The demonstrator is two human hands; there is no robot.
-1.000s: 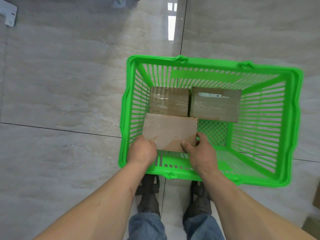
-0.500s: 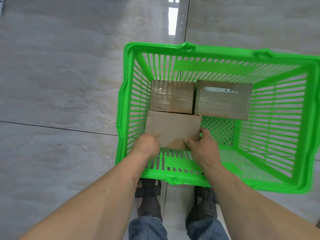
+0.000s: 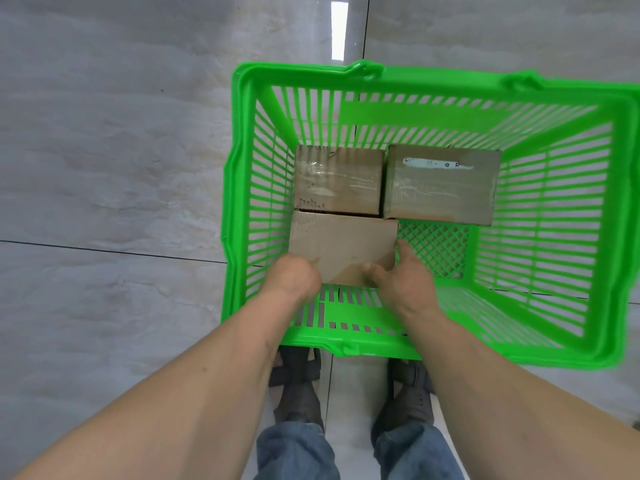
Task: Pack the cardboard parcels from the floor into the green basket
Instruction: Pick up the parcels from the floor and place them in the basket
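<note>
Floor tiles (image 3: pixel 114 168), pale grey with thin dark joints, spread out under everything. On them stands the green basket (image 3: pixel 585 209), with slotted walls and a mesh bottom; every place below is given against this basket. Inside it are 3 cardboard parcels. The near parcel (image 3: pixel 343 245) is in the basket's near-left part, close to the left wall, and its far edge touches the parcel behind it. The taped parcel (image 3: pixel 337 180) is in the far-left corner, against the far wall. The labelled parcel (image 3: pixel 440 188), with a pale strip label on top, lies just beside the taped one along the far wall, and its near-left corner meets the near parcel's far-right corner. The mesh bottom shows bare in the near-right part of the basket.

Both forearms reach over the basket's near rim. The left hand (image 3: pixel 294 277) grips the near parcel at its near-left corner, fingers curled under and out of sight. The right hand (image 3: pixel 401 278) holds the same parcel at its near-right corner, thumb on top and fingers along the right side.

Outside the near rim stand 2 dark shoes (image 3: pixel 298 393), with blue jeans (image 3: pixel 294 452) above them.
</note>
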